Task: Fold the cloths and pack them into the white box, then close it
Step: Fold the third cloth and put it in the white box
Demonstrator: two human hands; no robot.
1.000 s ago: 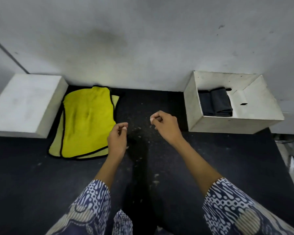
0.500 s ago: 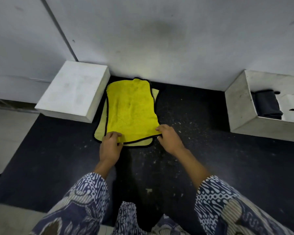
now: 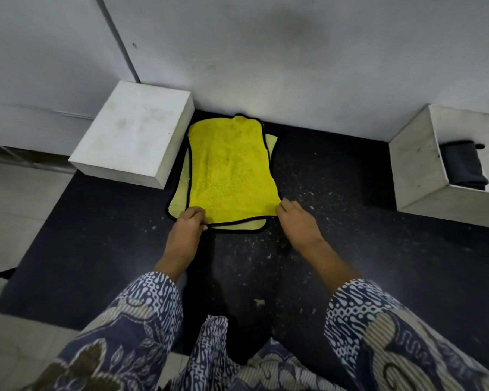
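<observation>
Yellow cloth (image 3: 230, 170) (soft, light, likely floppy) lies beside a white block (image 3: 133, 139); left hand (image 3: 185, 231) and right hand (image 3: 298, 221) pinch its near corners.

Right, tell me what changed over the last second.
Both hands went from hovering above the mat to the yellow cloth: left hand and right hand now grip its near corners. The cloth, the open white box and the dark cloth inside stayed put.
</observation>
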